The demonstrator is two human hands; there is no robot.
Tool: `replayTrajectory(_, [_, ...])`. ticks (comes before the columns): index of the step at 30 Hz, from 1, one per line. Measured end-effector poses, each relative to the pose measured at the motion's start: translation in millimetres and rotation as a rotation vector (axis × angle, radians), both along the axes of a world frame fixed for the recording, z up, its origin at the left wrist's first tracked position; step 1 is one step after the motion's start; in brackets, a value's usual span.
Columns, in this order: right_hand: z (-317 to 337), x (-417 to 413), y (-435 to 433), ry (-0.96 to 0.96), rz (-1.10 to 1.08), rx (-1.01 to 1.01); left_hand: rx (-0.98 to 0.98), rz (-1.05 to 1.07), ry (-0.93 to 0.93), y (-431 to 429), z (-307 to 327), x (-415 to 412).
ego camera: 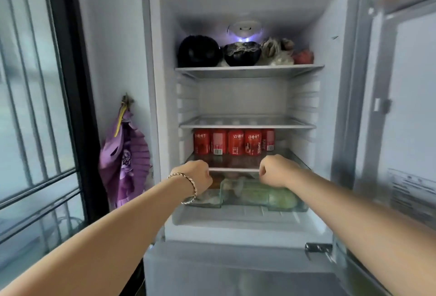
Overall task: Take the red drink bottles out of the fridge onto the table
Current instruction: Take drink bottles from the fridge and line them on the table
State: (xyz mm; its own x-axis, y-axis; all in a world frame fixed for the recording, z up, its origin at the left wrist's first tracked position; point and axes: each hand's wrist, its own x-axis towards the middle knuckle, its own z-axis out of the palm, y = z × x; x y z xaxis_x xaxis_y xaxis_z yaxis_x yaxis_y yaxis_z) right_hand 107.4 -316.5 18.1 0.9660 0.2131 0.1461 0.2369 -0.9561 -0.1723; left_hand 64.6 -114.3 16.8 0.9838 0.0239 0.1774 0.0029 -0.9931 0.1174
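Observation:
Several red drink cans stand in a row at the back of the fridge's third glass shelf. Both of my arms reach into the open fridge. My left hand, with a bracelet on its wrist, is at the left of that shelf's front edge. My right hand is at the right of the same edge. The fingers of both hands are curled and no can is in them. Both hands are short of the cans. Whether the fingers touch the shelf edge is unclear.
A clear crisper drawer with green vegetables sits just below my hands. The top shelf holds dark bowls and bagged food. The fridge door stands open at the right. A purple fan hangs on the left wall beside a window.

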Motion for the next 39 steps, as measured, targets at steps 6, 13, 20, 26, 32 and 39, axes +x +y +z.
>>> replayTrajectory(6, [-9.3, 147.8, 4.4, 0.034, -0.070, 0.281, -0.107, 0.041, -0.056, -4.5, 5.7, 115.2])
replayTrajectory(13, [-28.3, 278.1, 20.0, -0.008, -0.181, 0.788, -0.147, 0.010, -0.071, 2.2, -4.8, 210.1])
replayTrajectory(20, [-26.1, 290.9, 33.0, -0.079, -0.249, 0.895, -0.234, -0.049, -0.070, 15.1, -24.1, 248.5])
replayTrajectory(26, [-39.9, 226.7, 31.2, -0.244, -0.273, 1.022, -0.391, -0.195, -0.127, 1.4, -36.7, 246.7])
replayTrajectory(32, [-45.1, 185.7, 31.3, -0.299, -0.355, 0.960, -0.579, -0.375, -0.292, -18.5, -14.7, 220.7])
replayTrajectory(39, [-51.4, 147.2, 67.2, -0.242, -0.093, 0.909, -0.305, -0.402, -0.368, -30.2, 14.0, 197.9])
